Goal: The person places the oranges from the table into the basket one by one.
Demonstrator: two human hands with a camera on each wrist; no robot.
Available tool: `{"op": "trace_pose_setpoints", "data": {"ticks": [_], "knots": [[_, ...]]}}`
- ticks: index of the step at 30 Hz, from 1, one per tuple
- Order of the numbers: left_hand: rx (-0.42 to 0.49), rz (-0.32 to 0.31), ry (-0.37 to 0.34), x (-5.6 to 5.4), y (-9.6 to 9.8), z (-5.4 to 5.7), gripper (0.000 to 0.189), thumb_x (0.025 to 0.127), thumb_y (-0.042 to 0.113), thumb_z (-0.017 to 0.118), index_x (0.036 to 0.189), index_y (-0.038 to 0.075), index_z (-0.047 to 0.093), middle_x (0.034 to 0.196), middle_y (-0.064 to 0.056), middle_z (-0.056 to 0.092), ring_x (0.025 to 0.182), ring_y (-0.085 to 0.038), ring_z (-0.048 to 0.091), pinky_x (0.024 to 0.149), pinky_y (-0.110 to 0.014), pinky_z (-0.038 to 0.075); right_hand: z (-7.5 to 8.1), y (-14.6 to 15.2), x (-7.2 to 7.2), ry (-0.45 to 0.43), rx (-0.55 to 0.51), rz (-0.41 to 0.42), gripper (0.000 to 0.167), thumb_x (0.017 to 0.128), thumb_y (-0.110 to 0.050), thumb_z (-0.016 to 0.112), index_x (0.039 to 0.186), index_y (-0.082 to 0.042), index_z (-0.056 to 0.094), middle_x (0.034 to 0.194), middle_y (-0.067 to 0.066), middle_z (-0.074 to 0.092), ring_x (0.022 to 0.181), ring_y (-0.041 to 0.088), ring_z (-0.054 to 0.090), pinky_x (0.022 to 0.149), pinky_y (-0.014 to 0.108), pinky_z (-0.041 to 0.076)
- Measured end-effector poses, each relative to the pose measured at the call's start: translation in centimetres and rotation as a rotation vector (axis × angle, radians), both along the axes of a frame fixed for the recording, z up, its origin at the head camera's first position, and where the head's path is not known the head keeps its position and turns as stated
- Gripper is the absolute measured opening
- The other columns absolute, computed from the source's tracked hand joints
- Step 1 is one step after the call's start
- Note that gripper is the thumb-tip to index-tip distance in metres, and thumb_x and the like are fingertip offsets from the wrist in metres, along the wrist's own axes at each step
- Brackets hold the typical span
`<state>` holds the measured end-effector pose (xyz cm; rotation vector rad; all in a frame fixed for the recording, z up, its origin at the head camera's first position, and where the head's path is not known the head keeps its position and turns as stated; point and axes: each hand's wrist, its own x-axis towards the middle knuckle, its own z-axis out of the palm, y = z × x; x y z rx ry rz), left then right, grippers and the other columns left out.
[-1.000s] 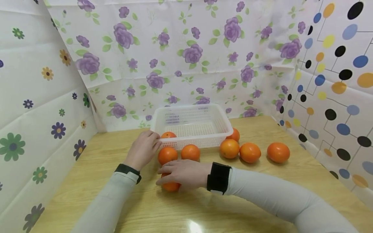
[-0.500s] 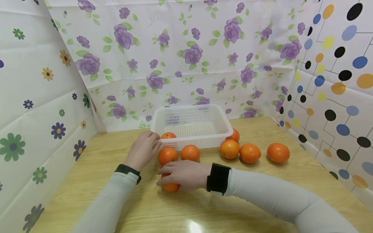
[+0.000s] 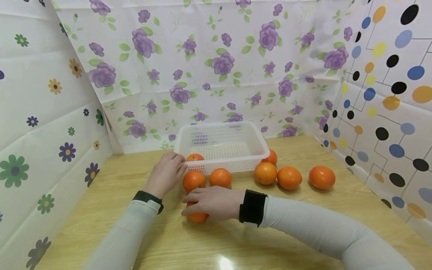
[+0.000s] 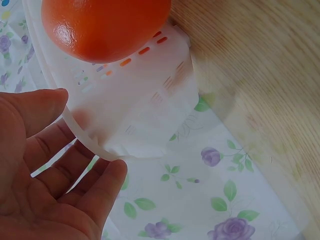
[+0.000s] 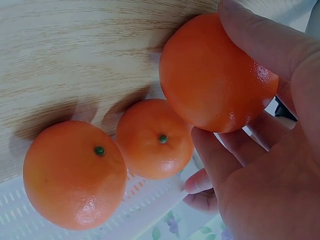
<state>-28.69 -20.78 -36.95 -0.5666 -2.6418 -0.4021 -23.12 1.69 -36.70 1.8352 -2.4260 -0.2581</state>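
Over the last 1 second nothing has visibly shifted, so your work looks paused. Your right hand [image 3: 216, 202] has thumb and fingers curled round the nearest orange [image 3: 197, 217], outside the white basket [image 3: 233, 164], which sits beyond at 1 o'clock with another orange [image 3: 195, 157] inside. At 10 o'clock from that hand, your left hand [image 3: 165, 172] pinches the basket's rim.

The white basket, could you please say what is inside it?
Inside the basket, one orange shows near the front left corner; the front wall hides its lower part.
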Motion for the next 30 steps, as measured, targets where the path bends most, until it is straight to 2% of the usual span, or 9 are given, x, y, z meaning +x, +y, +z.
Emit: {"op": "trace_pose_setpoints", "data": {"ticks": [30], "knots": [[-0.002, 0.002, -0.010, -0.08, -0.06, -0.13, 0.023, 0.108, 0.019, 0.075, 0.123, 0.002, 0.074, 0.122, -0.016, 0.070, 0.120, -0.039, 0.063, 0.106, -0.052, 0.058, -0.36, 0.00, -0.05, 0.010, -0.010, -0.003, 0.063, 0.094, -0.024, 0.092, 0.151, -0.032, 0.068, 0.159, -0.001, 0.058, 0.148, 0.017, 0.051, 0.112, 0.026, 0.051]]}}
